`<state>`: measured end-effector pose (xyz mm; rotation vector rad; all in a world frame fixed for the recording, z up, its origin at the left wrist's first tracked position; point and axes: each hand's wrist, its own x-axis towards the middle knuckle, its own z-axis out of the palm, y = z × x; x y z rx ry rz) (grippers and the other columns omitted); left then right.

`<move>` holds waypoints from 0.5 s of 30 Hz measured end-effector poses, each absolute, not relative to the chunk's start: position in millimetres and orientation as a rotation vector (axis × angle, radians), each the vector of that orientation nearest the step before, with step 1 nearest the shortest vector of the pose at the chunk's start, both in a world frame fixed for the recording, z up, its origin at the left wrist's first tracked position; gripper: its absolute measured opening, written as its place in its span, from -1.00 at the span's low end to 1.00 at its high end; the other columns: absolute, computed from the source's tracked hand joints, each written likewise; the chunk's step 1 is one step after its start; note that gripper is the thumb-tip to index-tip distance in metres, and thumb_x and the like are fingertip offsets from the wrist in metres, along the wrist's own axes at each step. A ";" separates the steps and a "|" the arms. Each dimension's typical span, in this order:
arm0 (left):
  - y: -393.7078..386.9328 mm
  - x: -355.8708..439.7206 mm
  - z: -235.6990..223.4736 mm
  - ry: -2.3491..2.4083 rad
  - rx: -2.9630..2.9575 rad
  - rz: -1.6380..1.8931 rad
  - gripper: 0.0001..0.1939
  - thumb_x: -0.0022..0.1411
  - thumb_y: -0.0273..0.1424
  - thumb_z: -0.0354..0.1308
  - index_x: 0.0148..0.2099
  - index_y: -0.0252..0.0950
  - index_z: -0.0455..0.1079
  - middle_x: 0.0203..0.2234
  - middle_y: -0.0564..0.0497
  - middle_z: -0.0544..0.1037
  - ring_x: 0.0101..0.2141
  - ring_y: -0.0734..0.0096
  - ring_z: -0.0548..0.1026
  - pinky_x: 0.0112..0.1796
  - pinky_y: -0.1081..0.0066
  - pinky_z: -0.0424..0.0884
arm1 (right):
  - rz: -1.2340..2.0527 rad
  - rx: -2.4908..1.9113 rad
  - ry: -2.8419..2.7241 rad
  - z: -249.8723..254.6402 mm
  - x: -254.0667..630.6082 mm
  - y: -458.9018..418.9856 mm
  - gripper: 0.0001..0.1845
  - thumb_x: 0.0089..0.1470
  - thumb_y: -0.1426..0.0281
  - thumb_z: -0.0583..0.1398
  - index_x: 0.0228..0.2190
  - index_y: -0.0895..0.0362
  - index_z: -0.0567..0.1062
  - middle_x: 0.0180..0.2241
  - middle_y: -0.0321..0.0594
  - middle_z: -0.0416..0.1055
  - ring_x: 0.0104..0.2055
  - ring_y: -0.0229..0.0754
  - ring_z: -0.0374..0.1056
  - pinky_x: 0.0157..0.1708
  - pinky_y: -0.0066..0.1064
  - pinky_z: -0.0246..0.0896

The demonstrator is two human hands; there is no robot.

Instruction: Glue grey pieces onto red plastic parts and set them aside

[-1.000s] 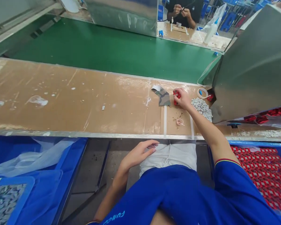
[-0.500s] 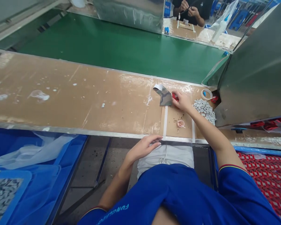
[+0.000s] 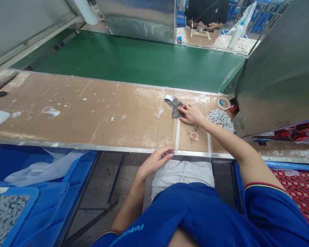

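My right hand (image 3: 192, 114) bends over a small red part (image 3: 184, 109), mostly hidden under the fingers. Its fingertips close around that part and reach the right side of a camouflage-patterned sheet (image 3: 175, 109), whose upper left corner curls up pale. At the table's front edge rests my left hand (image 3: 157, 159), fingers stretched out and holding nothing. Between my hands and slightly right, a small round cup (image 3: 194, 136) with a thin white stick in it stands on a taped board (image 3: 185, 144). Small dark bits lie around the cup.
A pile of small grey pieces (image 3: 221, 120) lies right of my right hand, with a tape roll (image 3: 224, 103) behind it. Beyond runs a green belt (image 3: 144, 61). A metal panel (image 3: 267, 72) borders the right. A person sits across. Red parts (image 3: 298, 192) fill a crate.
My right hand has shifted slightly left and flattened over the red part, its fingers now reaching the camouflage sheet. My left hand stays at the edge. The person opposite has lowered their hands.
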<state>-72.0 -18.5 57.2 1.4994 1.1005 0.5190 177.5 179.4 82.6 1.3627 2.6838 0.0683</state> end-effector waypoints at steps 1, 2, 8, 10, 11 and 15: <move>-17.8 -72.2 54.4 1.093 1.473 0.530 -0.58 0.40 -0.12 0.17 0.15 -0.24 0.54 0.01 -0.16 0.69 -0.02 0.13 0.66 0.02 0.19 0.56 | 0.060 1.363 2.698 81.7 179.0 178.2 -0.26 0.37 -0.02 -0.04 0.41 0.04 0.24 0.28 0.16 0.32 0.15 0.22 0.28 -0.09 -0.20 0.12; -17.1 -72.2 51.8 1.084 1.442 0.540 -0.57 0.39 -0.10 0.18 0.15 -0.24 0.54 -0.01 -0.16 0.69 -0.04 0.13 0.66 0.01 0.19 0.57 | 0.045 1.375 2.710 80.5 180.3 177.2 -0.27 0.37 0.00 -0.04 0.41 0.04 0.24 0.27 0.16 0.33 0.14 0.21 0.29 -0.11 -0.21 0.11; -16.7 -71.5 47.5 1.047 1.285 0.558 -0.49 0.34 -0.02 0.25 0.13 -0.29 0.52 -0.03 -0.18 0.67 -0.09 0.18 0.68 0.03 0.19 0.58 | -0.070 1.492 2.727 73.9 180.9 182.1 -0.31 0.37 0.10 -0.05 0.37 0.15 0.29 0.15 0.15 0.50 0.05 0.18 0.42 -0.13 -0.20 0.14; -16.7 -71.2 48.4 1.053 1.275 0.559 -0.49 0.33 -0.01 0.26 0.12 -0.29 0.52 -0.03 -0.17 0.67 -0.09 0.20 0.67 0.03 0.20 0.59 | -0.114 1.569 2.720 73.8 181.0 188.6 -0.35 0.40 0.10 -0.09 0.31 0.14 0.36 0.04 0.11 0.58 -0.05 0.15 0.47 -0.18 -0.22 0.14; -16.3 -71.1 48.7 1.054 1.275 0.557 -0.49 0.33 -0.01 0.25 0.12 -0.29 0.52 -0.04 -0.16 0.67 -0.10 0.21 0.67 0.02 0.20 0.59 | -0.135 1.622 2.713 74.1 181.6 192.3 -0.36 0.41 0.10 -0.11 0.29 0.14 0.38 -0.02 0.09 0.61 -0.09 0.14 0.48 -0.20 -0.23 0.14; -11.9 -69.9 48.7 1.070 1.294 0.561 -0.48 0.34 0.00 0.23 0.12 -0.30 0.52 -0.09 -0.14 0.67 -0.19 0.29 0.65 -0.06 0.25 0.61 | -0.224 1.826 2.705 76.4 187.8 207.2 -0.36 0.45 0.08 -0.17 0.24 0.13 0.41 -0.15 0.03 0.64 -0.13 0.12 0.50 -0.23 -0.26 0.14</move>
